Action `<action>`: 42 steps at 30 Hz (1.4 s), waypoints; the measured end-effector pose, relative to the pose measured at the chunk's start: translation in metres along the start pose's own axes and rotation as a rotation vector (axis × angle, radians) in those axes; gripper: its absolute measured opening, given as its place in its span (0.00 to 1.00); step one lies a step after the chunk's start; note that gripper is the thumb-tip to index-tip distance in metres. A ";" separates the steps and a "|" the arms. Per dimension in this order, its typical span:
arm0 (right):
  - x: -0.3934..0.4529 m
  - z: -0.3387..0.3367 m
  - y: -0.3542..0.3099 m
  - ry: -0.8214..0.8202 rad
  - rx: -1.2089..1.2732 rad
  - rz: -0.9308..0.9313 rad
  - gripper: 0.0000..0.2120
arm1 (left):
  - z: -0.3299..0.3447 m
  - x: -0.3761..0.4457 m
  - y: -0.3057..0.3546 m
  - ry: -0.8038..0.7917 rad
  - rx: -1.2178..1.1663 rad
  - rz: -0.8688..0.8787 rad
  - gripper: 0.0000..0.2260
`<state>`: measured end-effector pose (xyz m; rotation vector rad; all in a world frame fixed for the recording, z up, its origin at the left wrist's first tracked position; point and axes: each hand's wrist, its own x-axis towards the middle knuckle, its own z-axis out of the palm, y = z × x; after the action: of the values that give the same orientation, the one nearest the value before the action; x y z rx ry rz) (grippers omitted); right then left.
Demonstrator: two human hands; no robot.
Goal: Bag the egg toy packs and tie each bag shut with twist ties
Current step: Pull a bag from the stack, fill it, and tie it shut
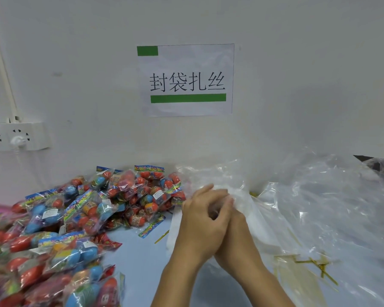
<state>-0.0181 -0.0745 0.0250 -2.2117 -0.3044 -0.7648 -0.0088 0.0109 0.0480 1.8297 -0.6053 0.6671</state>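
A big heap of egg toy packs (60, 220), clear sleeves with red, blue and orange eggs, covers the left of the table. My left hand (203, 214) lies over my right hand (236, 224) at the centre. Both have their fingers curled onto the edge of a clear plastic bag (246, 196) from the crumpled pile of clear bags (319, 207) on the right. The left hand hides most of the right hand's fingers. Gold twist ties (315, 264) lie under the plastic at the lower right, and a single one (162, 237) lies left of my wrists.
A loose printed header card (152, 227) lies near the heap's edge. The white wall just behind the table carries a paper sign (186, 80) and a power strip (20, 136) at the left. Bare blue tabletop (140, 262) shows between the heap and my arms.
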 end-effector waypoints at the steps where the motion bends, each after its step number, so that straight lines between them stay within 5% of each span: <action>1: 0.001 -0.001 0.001 0.045 0.027 0.014 0.10 | 0.000 0.000 0.000 0.040 -0.002 0.006 0.11; 4: 0.002 -0.006 0.003 0.170 0.204 0.157 0.17 | -0.004 0.003 -0.002 0.275 -0.044 -0.055 0.12; 6: 0.004 -0.006 0.005 0.212 0.296 0.199 0.15 | -0.008 0.005 -0.008 0.343 -0.072 -0.274 0.10; 10: 0.004 -0.002 0.001 0.215 0.430 0.207 0.13 | -0.003 0.004 -0.016 0.037 -0.406 -0.712 0.18; 25: 0.011 -0.006 0.015 0.506 0.442 0.374 0.17 | 0.008 -0.004 -0.019 -0.065 -0.076 -0.447 0.07; 34: 0.011 -0.021 0.024 0.335 0.193 0.516 0.10 | 0.004 -0.006 -0.005 -0.167 -0.072 -0.096 0.13; 38: 0.011 -0.026 0.024 0.292 0.194 0.535 0.07 | 0.003 -0.005 -0.008 0.015 -0.034 -0.207 0.18; 40: 0.011 -0.025 0.022 0.260 0.236 0.514 0.08 | 0.002 -0.002 -0.009 0.110 -0.097 -0.386 0.15; 42: 0.011 -0.023 0.020 0.228 0.284 0.465 0.08 | 0.004 -0.001 -0.011 0.031 -0.201 -0.607 0.16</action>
<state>-0.0100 -0.1052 0.0317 -1.8075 0.2008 -0.6578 -0.0018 0.0108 0.0389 1.6860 -0.0715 0.2152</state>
